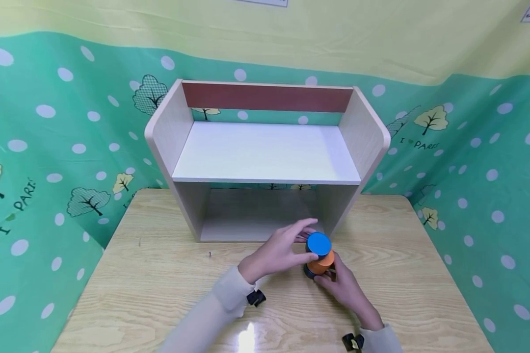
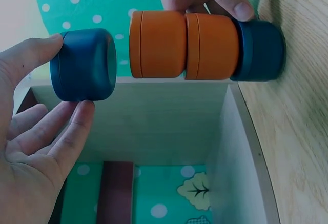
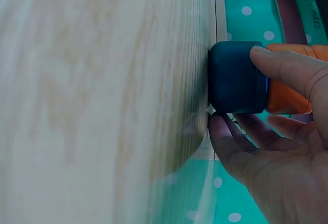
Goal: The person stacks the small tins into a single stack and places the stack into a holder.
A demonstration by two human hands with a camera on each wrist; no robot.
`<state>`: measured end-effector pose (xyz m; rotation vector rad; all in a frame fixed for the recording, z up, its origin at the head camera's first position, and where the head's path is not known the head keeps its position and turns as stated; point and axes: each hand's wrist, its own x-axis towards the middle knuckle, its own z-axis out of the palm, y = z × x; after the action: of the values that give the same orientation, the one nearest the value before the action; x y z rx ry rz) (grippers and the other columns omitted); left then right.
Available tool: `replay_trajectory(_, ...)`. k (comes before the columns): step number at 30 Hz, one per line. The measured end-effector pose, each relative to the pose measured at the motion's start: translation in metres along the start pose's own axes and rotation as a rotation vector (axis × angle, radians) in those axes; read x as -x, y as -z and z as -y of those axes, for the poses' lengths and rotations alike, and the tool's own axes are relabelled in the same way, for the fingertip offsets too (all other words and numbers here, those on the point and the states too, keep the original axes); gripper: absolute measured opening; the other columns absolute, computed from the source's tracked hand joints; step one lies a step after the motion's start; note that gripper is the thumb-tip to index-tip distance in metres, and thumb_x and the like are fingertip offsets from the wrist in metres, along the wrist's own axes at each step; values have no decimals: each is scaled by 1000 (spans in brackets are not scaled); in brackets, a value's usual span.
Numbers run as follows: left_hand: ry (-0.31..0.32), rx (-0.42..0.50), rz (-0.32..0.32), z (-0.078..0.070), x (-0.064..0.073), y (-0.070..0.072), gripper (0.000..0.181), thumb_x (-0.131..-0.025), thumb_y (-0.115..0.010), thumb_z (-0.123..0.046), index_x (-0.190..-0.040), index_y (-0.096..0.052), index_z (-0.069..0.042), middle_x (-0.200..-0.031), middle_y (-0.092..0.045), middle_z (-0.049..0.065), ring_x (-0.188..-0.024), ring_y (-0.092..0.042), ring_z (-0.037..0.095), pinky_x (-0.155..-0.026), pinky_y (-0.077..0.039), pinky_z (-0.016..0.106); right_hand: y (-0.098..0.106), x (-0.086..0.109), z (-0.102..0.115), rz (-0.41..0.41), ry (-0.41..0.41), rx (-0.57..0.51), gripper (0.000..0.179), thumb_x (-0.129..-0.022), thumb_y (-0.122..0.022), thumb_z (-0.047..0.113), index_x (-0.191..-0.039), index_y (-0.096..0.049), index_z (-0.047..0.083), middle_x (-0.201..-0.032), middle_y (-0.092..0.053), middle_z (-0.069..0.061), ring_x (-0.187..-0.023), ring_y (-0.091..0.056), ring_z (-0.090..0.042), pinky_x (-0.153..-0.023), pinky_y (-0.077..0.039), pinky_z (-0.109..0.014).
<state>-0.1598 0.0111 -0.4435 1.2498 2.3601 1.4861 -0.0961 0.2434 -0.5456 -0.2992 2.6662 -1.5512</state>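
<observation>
A short blue cylinder (image 2: pixel 84 65) with a seam near one end is pinched between the thumb and fingers of my left hand (image 1: pixel 276 252). It hovers just above a stack, and the left wrist view shows a gap between them. Two orange cylinders (image 2: pixel 159 44) of like shape make up the upper part of that stack. At its base, a second blue cylinder (image 3: pixel 236 78) stands on the wooden table. My right hand (image 1: pixel 346 289) holds the stack low down, thumb and fingers around the base cylinder. In the head view the raised cylinder covers part of the orange ones.
A two-tier white shelf (image 1: pixel 265 152) with a maroon back bar stands behind the hands, its lower right front corner close to the stack. The wooden table (image 1: pixel 137 304) extends to both sides. A green dotted curtain (image 1: pixel 35 147) hangs around the back and sides.
</observation>
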Motion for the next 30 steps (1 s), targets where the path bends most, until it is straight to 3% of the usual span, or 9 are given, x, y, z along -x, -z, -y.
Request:
replay_trajectory(15, -81, -52, 19, 6, -10, -16, 76, -91, -77, -24, -152, -35, -9, -133, -59, 5, -117, -58, 6, -95, -48, 17, -1, -2, 0, 8, -47, -15, 75, -88, -76, 1, -151, -35, 14, -141, -51, -21, -126, -52, -41, -98, -50, -55)
replay_trajectory(30, -74, -75, 42, 6, -11, -19, 75, -91, -76, -24, -152, -35, -9, -133, -59, 7, -116, -59, 7, -95, -50, 20, -1, -2, -1, 0, -23, 3, 75, -88, -76, 0, -150, -35, 11, -140, -52, -22, -122, -54, -42, -94, -53, -53)
